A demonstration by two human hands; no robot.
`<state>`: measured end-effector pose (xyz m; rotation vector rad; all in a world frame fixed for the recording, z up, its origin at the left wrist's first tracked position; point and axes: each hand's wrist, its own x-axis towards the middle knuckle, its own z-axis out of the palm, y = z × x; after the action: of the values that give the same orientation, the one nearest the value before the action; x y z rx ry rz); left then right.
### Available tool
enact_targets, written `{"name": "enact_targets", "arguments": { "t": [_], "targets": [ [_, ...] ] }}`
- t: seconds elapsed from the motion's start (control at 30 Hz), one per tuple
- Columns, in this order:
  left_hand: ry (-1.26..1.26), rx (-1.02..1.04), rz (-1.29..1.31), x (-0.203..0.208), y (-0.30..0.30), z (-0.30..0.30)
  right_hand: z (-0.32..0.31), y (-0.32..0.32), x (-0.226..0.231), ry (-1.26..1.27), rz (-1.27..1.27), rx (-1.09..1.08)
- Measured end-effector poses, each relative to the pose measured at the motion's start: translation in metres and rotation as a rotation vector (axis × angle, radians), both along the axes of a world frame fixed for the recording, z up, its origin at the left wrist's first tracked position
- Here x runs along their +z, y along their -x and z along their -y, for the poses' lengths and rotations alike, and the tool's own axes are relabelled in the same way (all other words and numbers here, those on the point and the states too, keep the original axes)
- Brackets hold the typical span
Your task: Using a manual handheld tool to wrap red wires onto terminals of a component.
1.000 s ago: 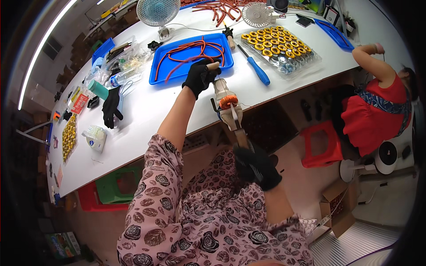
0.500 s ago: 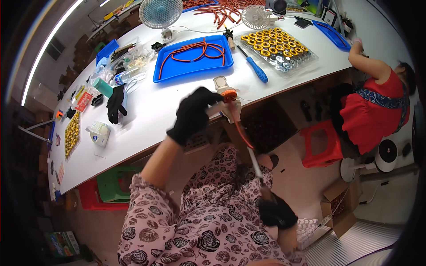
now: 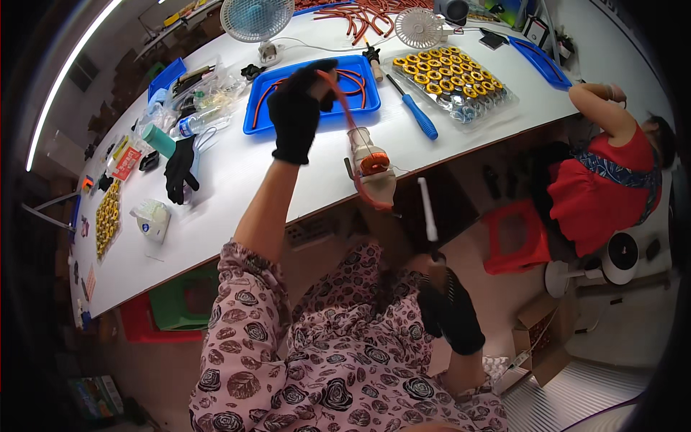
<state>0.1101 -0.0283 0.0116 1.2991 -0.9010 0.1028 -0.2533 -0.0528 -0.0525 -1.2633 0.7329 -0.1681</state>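
Observation:
My left hand (image 3: 296,108), in a black fingerless-looking glove, is raised over the near edge of the blue tray with its fingers pinched on a red wire (image 3: 344,103). The wire runs down to an orange wire-wound ring coil (image 3: 373,164), which sits in a pale holder (image 3: 383,189) at the table's front edge. A loop of wire hangs below the coil. My right hand (image 3: 453,309), also black-gloved, is low in front of my body, wrapped round the handle of a tool with a pale metal shaft (image 3: 428,209). The shaft's tip points upward, apart from the coil; motion blurs it.
Red wires lie in the blue tray (image 3: 252,128). A blue-handled screwdriver (image 3: 419,117) and a bag of yellow rings (image 3: 450,75) lie to its right. A spare black glove (image 3: 180,173) and tissue pack (image 3: 151,219) are leftward. A person in red sits right, by a red stool (image 3: 515,237).
My left hand has moved up and away from the coil, drawing the red wire with it. The tool in my right hand has come off the wire and now stands apart, more upright.

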Motion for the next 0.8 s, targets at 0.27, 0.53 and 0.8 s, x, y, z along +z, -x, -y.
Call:
{"name": "enact_targets", "arguments": {
  "t": [0.27,0.53,0.8],
  "targets": [
    [-0.107,-0.467,-0.676,-0.085,-0.051,0.053,0.019,-0.099,0.004,-0.341,0.048,0.086],
    [0.105,-0.388,-0.701,-0.065,-0.051,0.036,0.025,-0.100,0.010,-0.578,0.178,0.172],
    [0.210,-0.323,-0.507,-0.031,-0.046,0.015,0.015,-0.066,0.004,-0.488,0.041,0.081]
  ]
}}
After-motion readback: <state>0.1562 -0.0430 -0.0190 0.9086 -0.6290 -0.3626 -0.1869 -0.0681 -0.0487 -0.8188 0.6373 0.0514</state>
